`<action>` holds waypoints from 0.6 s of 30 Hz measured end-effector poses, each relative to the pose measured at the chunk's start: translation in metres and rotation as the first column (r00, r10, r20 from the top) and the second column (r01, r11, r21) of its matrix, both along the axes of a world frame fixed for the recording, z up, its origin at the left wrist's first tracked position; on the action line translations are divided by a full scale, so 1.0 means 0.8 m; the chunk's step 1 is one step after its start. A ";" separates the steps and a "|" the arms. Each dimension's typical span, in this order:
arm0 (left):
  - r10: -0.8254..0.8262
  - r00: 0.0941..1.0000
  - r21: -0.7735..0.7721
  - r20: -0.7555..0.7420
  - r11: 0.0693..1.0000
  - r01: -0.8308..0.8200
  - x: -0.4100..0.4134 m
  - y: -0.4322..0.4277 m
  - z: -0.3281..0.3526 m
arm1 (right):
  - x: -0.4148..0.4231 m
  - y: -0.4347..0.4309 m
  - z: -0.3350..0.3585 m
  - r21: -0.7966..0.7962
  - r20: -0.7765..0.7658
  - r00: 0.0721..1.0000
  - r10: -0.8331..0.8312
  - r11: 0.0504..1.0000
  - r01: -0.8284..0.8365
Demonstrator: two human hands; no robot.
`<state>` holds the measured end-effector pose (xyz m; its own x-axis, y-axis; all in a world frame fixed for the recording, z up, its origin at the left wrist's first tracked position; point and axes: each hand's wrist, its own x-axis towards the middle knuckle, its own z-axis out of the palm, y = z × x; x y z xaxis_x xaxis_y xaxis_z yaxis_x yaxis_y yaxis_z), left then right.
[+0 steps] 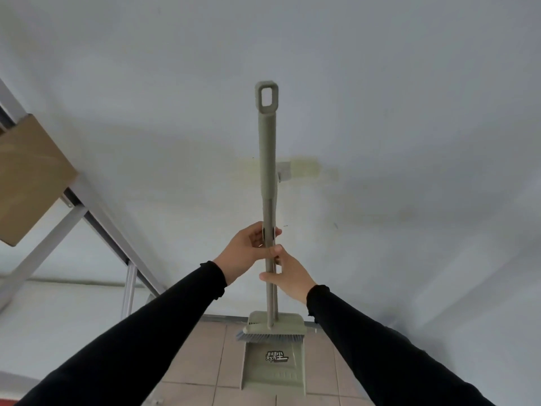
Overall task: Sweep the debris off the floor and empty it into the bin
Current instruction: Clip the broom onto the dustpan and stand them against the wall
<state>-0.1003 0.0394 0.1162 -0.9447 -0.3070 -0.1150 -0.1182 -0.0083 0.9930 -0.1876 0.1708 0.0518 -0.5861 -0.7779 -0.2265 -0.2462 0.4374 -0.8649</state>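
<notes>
Facing a plain wall [380, 112]. Tiled floor [202, 361] shows only in a strip at the bottom. Metal frame [96, 212] on the left with a cardboard sheet [32, 183] on it. No debris and no bin in view.

Task thing: the broom-and-dustpan set [267, 148] stands upright on the tiles just in front of the wall. The dustpan [273, 373] is at the bottom, mouth down. The broom head [270, 336] is parked above the dustpan, bristles against it. Two thin shafts run up side by side and meet at a clip [269, 232].

Left hand [246, 253] is at clip height, fingers curled round the shafts, thumb across the front. Right hand [292, 279] is just below and touching the left. Its thumb lies across the front of the shafts, fingers wrapped behind. Both grip firmly, neither is spread. Can't tell which shaft each hand actually holds.

Step, my read: tool prep. Set is picked up but still docked, and sweeping hasn't started.

Next move needs:
- pop the broom shaft out of the clip, one hand per shaft
- hold the pan steady while pulling the broom sideways, or the pan tips
- turn away from the wall and find the debris and the bin

Risk: the clip lets go suddenly and the pan drops onto the tiles.
</notes>
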 end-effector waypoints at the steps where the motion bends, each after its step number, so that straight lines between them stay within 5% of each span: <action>1: -0.009 1.000 -0.004 0.012 1.000 0.009 -0.005 -0.001 -0.002 | -0.004 -0.001 -0.007 -0.002 0.013 1.000 -0.013 1.000 0.013; 18: -0.086 0.992 -0.064 0.092 0.994 0.092 -0.068 -0.033 -0.040 | -0.057 -0.028 -0.055 0.059 0.052 0.998 -0.047 0.997 0.044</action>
